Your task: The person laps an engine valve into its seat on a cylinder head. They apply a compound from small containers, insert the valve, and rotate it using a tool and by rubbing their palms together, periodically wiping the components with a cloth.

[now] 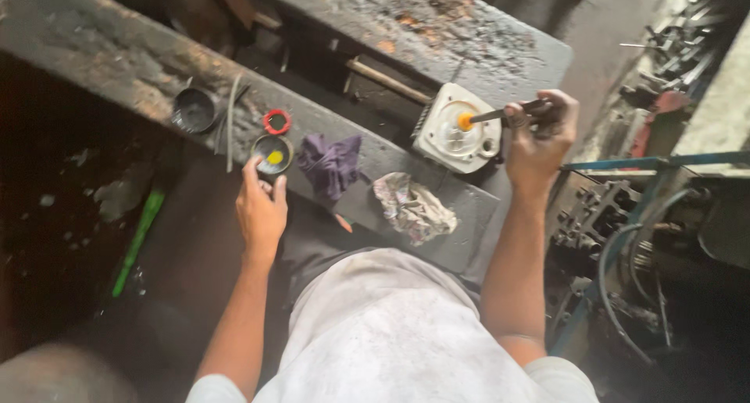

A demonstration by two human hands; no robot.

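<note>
Lighting is dim and uneven. Daylight falls from above onto the workbench (437, 36) and white shirt (391, 333). The left side and lower right corner sit in deep shadow. Motion blur softens the whole frame; fine detail is lost.

Tabletop (101, 55): dark grey, mottled with rust-brown and orange patches. Small tin (273, 153): black rim, dark inside, with 1 yellow dab at its centre. Ring (276, 122) just beside it: red. Round cup (194, 110): dull dark grey. Cloth (331, 163): purple, unpatterned. Crumpled rag (412, 208): pale grey-white with faint pinkish and dark smudges. Square metal block (457, 128): off-white to light grey, with a pale round recess. Tool (500, 115): orange tip, grey shaft, dark handle. Stick (139, 239) on the floor: bright green. Frame (656, 162) at the right: blue, worn. Shirt (391, 333): white, greyed with smudges.
</note>
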